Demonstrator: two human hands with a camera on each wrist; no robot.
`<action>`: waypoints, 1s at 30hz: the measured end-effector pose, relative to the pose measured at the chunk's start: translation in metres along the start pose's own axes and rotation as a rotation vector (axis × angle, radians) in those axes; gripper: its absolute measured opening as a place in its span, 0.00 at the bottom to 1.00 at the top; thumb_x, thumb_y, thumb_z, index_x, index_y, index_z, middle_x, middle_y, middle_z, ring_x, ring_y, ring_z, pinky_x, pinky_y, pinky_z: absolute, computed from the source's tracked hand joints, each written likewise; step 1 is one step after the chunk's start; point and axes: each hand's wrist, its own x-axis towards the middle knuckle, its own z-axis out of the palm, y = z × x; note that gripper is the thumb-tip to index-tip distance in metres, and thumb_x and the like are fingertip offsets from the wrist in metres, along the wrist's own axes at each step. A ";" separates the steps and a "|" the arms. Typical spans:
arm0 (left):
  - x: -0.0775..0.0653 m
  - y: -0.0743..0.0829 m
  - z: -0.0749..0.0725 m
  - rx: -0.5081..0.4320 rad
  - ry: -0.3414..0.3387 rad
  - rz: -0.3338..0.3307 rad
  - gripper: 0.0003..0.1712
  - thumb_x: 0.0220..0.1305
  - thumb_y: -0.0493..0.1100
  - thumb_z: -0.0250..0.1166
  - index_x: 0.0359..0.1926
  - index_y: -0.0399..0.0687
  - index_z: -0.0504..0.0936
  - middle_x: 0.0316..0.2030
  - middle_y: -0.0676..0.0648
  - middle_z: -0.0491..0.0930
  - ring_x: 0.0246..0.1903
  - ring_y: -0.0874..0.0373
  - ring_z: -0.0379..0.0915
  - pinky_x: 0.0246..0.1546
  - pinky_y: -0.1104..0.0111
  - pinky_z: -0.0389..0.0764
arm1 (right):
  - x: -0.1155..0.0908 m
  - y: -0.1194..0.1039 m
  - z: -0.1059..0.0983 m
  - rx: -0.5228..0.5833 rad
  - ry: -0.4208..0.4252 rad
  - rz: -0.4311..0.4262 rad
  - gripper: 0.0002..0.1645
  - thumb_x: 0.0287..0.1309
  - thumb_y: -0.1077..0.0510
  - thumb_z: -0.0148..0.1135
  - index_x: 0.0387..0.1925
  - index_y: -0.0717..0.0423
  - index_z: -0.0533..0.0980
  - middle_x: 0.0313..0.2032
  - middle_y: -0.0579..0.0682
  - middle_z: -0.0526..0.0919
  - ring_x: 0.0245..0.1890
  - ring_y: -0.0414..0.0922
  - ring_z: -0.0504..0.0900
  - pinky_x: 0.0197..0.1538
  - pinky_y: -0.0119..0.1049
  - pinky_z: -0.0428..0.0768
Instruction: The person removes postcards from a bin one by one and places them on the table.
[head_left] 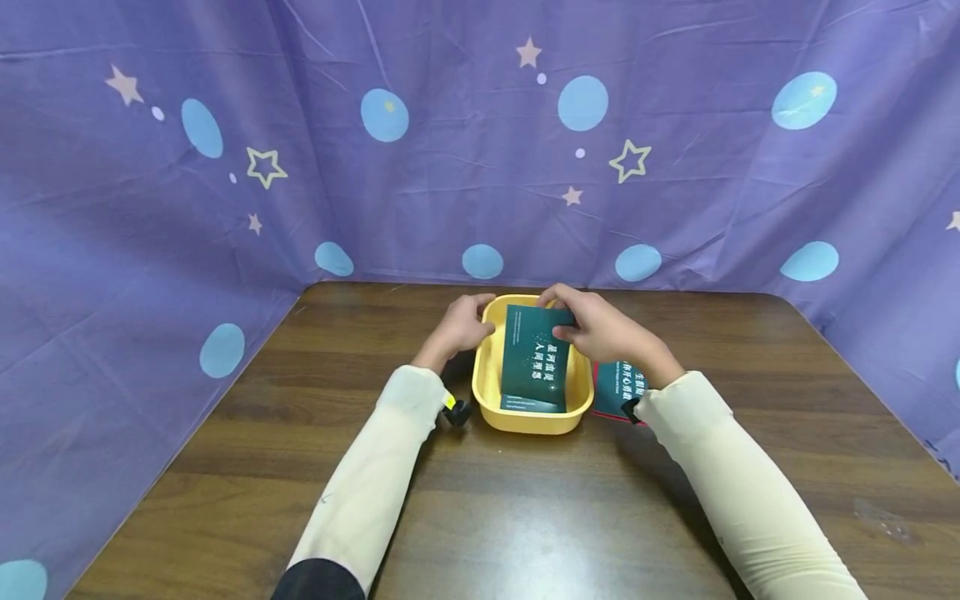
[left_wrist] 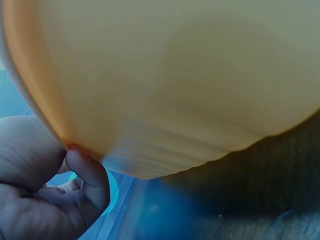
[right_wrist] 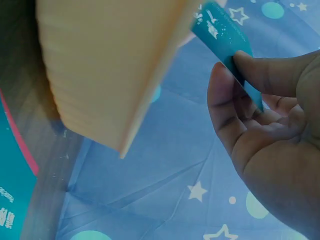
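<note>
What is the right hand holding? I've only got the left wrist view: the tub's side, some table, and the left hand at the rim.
Observer: In the head view, the right hand pinches a green card between thumb and fingers.
Operator: Okay, and does anything lie beside the tub on the right hand's side? My view misses that.
Observer: Yes, an other card, green with red along its edge, lies on the table to the right of the tub, partly hidden by the right arm.
</note>
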 end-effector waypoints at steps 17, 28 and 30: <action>0.000 0.001 0.001 -0.021 -0.004 -0.014 0.35 0.55 0.31 0.59 0.67 0.39 0.66 0.46 0.39 0.77 0.37 0.54 0.77 0.32 0.69 0.81 | -0.020 -0.008 -0.046 0.177 0.207 0.060 0.13 0.62 0.69 0.50 0.46 0.57 0.62 0.36 0.55 0.76 0.36 0.47 0.76 0.42 0.41 0.72; 0.000 -0.001 0.000 -0.028 -0.010 -0.002 0.35 0.55 0.31 0.59 0.67 0.39 0.66 0.47 0.38 0.78 0.39 0.53 0.76 0.36 0.68 0.81 | -0.041 0.002 -0.082 0.148 0.396 0.153 0.15 0.58 0.70 0.45 0.47 0.59 0.61 0.35 0.57 0.75 0.35 0.47 0.72 0.40 0.39 0.65; 0.000 -0.001 0.000 -0.030 -0.012 -0.002 0.35 0.55 0.32 0.59 0.67 0.40 0.66 0.47 0.38 0.78 0.39 0.53 0.76 0.36 0.68 0.81 | -0.046 0.006 -0.088 0.131 0.418 0.180 0.15 0.59 0.69 0.44 0.48 0.58 0.62 0.36 0.57 0.74 0.34 0.48 0.73 0.38 0.39 0.66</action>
